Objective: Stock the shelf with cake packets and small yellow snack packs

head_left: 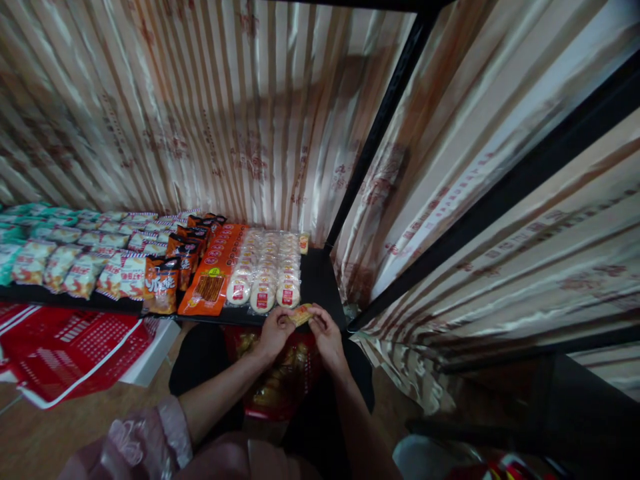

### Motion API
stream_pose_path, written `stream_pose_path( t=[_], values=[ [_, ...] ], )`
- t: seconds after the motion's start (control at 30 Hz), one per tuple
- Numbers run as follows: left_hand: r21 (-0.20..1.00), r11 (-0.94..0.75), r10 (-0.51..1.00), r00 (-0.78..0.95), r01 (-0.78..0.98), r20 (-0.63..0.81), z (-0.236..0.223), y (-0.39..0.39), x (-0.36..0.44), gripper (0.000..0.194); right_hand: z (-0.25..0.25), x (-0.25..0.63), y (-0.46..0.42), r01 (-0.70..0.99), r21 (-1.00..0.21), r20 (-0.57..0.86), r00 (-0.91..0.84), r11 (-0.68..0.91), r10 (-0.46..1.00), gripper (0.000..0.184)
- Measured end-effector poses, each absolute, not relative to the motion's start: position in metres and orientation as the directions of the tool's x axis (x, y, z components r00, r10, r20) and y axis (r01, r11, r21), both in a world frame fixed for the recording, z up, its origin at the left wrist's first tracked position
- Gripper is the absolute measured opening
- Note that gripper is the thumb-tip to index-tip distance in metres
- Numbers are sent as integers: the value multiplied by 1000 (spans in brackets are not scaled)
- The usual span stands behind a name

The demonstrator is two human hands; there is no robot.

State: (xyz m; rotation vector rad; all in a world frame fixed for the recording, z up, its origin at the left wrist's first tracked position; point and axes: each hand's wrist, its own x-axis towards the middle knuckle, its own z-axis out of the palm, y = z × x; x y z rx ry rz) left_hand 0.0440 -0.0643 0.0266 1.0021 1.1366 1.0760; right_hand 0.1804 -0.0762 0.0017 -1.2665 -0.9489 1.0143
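Note:
Between my two hands is a small yellow snack packet point(301, 315), held at the shelf's front edge. My left hand point(277, 331) pinches its left end, and my right hand point(325, 333) pinches the right end. Just behind stand rows of round white wrapped cakes point(263, 293) with red labels. A similar small yellow packet point(304, 244) lies at the back of the shelf, right of those rows. Below my hands, between my knees, a clear bag of yellow-gold packets point(283, 373) sits in something red, partly hidden by my arms.
The black shelf point(323, 280) also bears an orange flat pack point(207, 280), orange-black bags point(161, 283) and several white snack bags point(123, 273). A red basket point(75, 353) and a white box point(153, 353) are at the lower left. Black posts point(380, 127) and striped curtains point(225, 113) enclose the shelf.

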Motion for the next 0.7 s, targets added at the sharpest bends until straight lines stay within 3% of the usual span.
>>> stream_pose_path(
  t=[0.3,0.53,0.7],
  values=[
    [998,54,994,89,35,-57,21,-58,49,23,4,179,-68,-239,-971,-74,365,17,928,33],
    [992,-47,994,107,113,35,25,-43,51,31,2,185,-63,-161,-986,-100,425,-34,899,48],
    [977,-91,991,117,194,68,28,-24,55,33,-3,187,-62,-6,-1000,-21,424,-20,905,49]
  ],
)
